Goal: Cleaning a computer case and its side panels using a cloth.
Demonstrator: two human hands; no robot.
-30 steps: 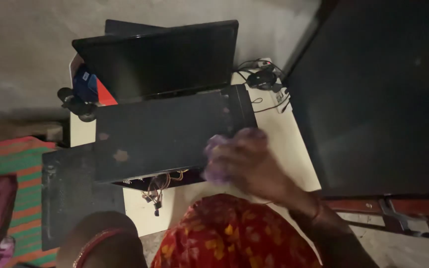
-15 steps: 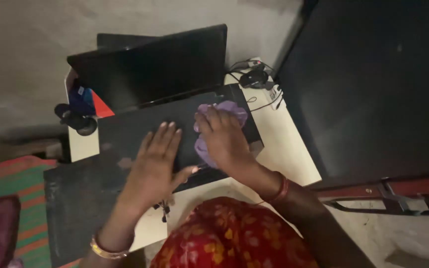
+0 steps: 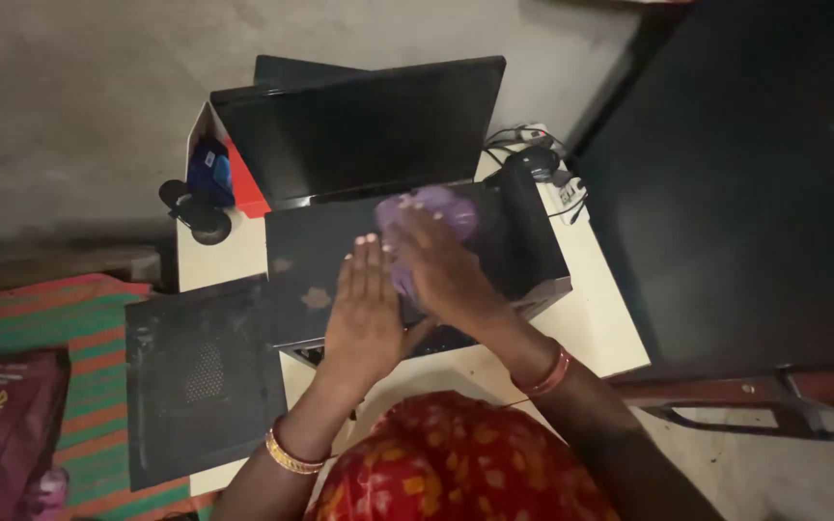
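The right hand [image 3: 446, 265] lies palm-down on a crumpled lilac cleaning cloth [image 3: 431, 217], fingers spread over it and pressing it against the flat dark top of a black metal computer case [image 3: 340, 260] that lies on its side on a small white table [image 3: 610, 338]. Most of the cloth bunches out beyond the fingertips, toward the far side of the case, and a smaller fold shows under the palm near the wrist, which wears a red bangle [image 3: 547, 371]. The left hand [image 3: 367, 314] rests just beside the right one, flat and open with fingers together, holding nothing, its palm on the near part of the same case top; a gold bangle [image 3: 291, 453] circles that wrist. Behind the case a black flat monitor [image 3: 359, 130] stands upright, and a tangle of dark cables [image 3: 542, 164] lies at the table's far right corner. A separate black side panel with a vent grille [image 3: 205, 376] lies to the left, partly over a striped green and orange mat [image 3: 41, 318]. A red patterned garment [image 3: 456, 463] fills the near edge of the view.
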